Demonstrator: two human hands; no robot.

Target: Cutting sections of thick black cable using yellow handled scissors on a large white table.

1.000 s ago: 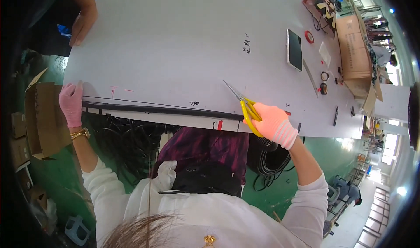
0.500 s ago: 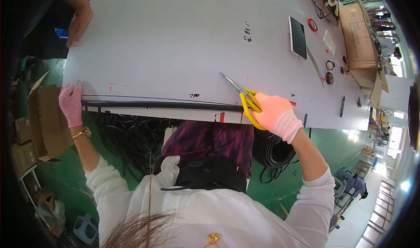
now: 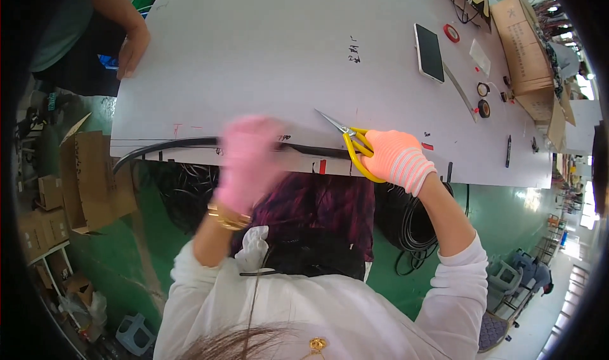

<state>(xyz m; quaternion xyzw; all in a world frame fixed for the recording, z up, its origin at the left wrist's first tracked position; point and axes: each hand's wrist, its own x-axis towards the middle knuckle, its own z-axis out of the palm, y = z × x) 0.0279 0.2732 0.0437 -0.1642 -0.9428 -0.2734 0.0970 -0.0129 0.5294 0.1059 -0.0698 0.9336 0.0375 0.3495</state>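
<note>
A long black flexible strip, a tube or a cable, (image 3: pixel 181 142) lies along the near edge of the table. Its left end bends down over the edge. My left hand (image 3: pixel 250 160), in a pink glove and smeared by motion, is over the middle of the strip; whether it grips it is hidden. My right hand (image 3: pixel 394 158), in an orange glove, is closed round the yellow-handled scissors (image 3: pixel 355 150), at the strip's right end. The scissors' blades are together and point to the far left, lying over the tabletop.
The grey table (image 3: pixel 254 55) bears pen marks. To the right are a phone (image 3: pixel 429 52), a red tape roll (image 3: pixel 451 32), black rolls (image 3: pixel 484 109), a marker (image 3: pixel 508 150) and a cardboard box (image 3: pixel 523 43). Another person's hand (image 3: pixel 133 52) rests at the far left edge.
My left hand has moved right from the strip's left end to its middle. The strip's left end now curves off the table edge. My right hand still holds the scissors.
</note>
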